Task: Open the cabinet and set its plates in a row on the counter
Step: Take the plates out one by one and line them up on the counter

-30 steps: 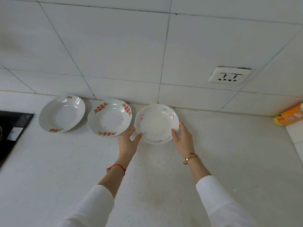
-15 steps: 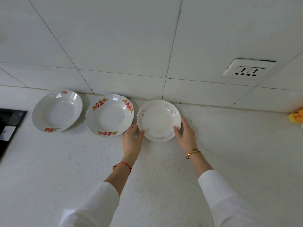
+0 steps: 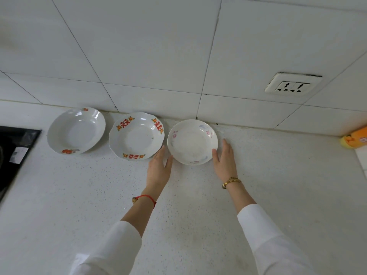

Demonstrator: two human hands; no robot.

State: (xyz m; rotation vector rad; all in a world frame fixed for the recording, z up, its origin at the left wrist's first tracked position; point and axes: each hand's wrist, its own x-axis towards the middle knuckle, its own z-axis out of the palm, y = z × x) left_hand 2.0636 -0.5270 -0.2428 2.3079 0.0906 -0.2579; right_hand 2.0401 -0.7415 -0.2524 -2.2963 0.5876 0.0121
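Observation:
Three white plates stand in a row on the speckled counter (image 3: 83, 205), against the tiled wall. The left plate (image 3: 76, 131) has orange marks. On the middle plate (image 3: 137, 135), with its scalloped rim, are red characters. The smaller right plate (image 3: 192, 141) carries faint pink flowers and rests flat. My left hand (image 3: 159, 167) lies open at its left side, fingers between the middle and right plates. On the other side my right hand (image 3: 225, 157) is open, its thumb at the rim. The cabinet is out of view.
A black cooktop (image 3: 14, 151) fills the left edge of the counter. A wall socket (image 3: 294, 86) sits in the tiles at upper right. An orange and yellow object (image 3: 355, 138) lies at the far right by the wall.
The small flowered plate went from held between both hands to resting on the counter by the wall. Both hands have loosened and flattened beside it.

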